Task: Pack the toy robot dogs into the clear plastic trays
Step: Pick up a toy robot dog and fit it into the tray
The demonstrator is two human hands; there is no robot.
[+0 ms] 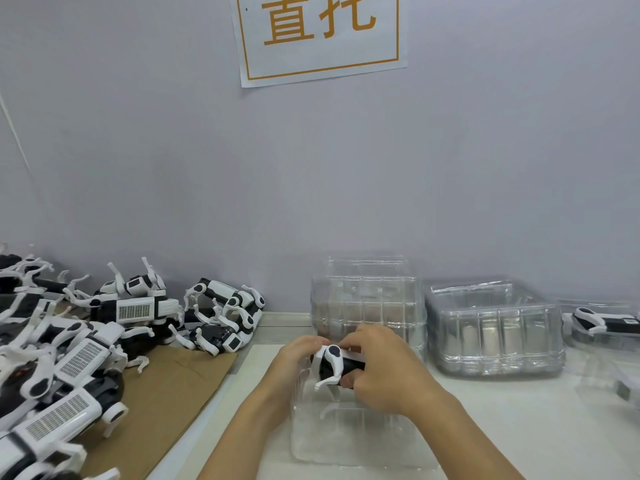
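A paper sign (318, 32) hangs above flattened cardboard (173, 389).

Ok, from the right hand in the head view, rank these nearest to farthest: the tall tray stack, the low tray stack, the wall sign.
1. Tall tray stack: just behind the right hand, centre of the table.
2. Low tray stack: further to the right.
3. Wall sign: farthest, high on the wall.

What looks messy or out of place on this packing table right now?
The unpacked toy dogs lie in a tangled heap on the cardboard at left, legs pointing every way. Otherwise nothing stands out: both hands hold one dog over a clear tray.
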